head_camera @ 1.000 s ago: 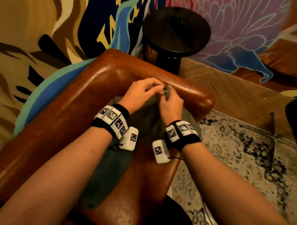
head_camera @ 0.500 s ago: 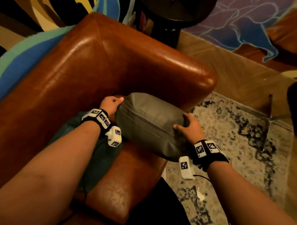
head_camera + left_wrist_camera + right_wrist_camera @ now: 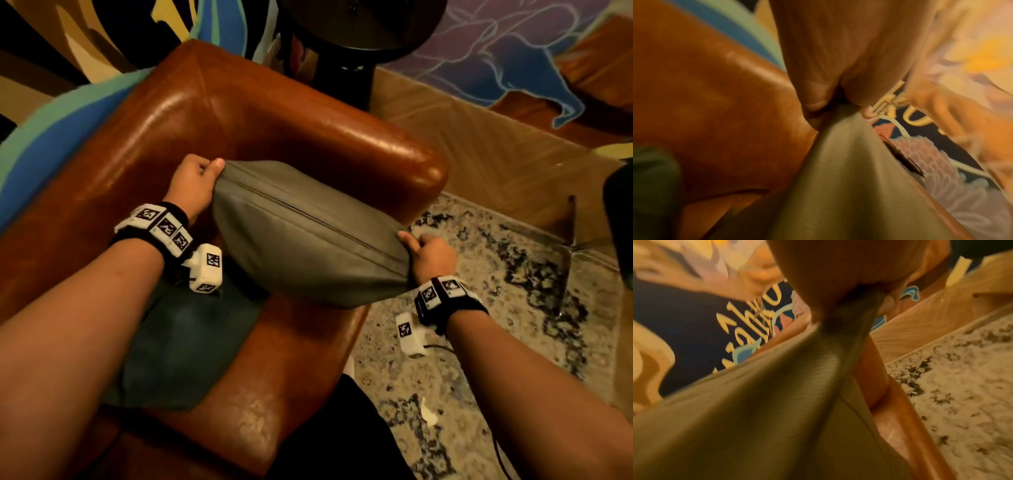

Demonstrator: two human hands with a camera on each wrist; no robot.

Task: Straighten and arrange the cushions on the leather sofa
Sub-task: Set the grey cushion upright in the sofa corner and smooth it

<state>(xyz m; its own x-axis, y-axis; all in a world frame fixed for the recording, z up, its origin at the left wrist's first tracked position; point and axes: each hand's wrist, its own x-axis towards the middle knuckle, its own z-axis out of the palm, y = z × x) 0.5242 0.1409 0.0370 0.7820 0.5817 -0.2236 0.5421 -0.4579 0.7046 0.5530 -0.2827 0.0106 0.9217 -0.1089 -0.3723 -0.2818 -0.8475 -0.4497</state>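
The left hand (image 3: 193,181) is gripping one corner of the grey cushion (image 3: 308,236), fingers curled tight around the fabric, at the centre left of the head view. The right hand (image 3: 430,255) is pinching the opposite corner at centre right, thumb lying on top of the seam. Between them the cushion is hanging stretched and slanting, above the seat of the brown leather sofa (image 3: 239,113), its lower right end reaching out over the patterned rug (image 3: 496,342).

The left wrist view is showing the grip close up: the left hand (image 3: 838,56) is bunching the cushion (image 3: 849,194) corner into a point, with a second, dark green cushion (image 3: 651,186) blurring at the lower left of that frame. The right wrist view is showing the right hand (image 3: 838,277) squeezing its corner of the cushion (image 3: 766,418) into folds, with the rug (image 3: 962,386) at the right. Only the head view is taking in both hands at once, along with the dark round side table (image 3: 359,31) at the top centre and the painted mural wall (image 3: 513,51) behind it.

Counted: two cushions, one grey held in the air and one dark green cushion (image 3: 191,342) lying on the seat at lower left; one sofa; two hands, both closed on the grey cushion.
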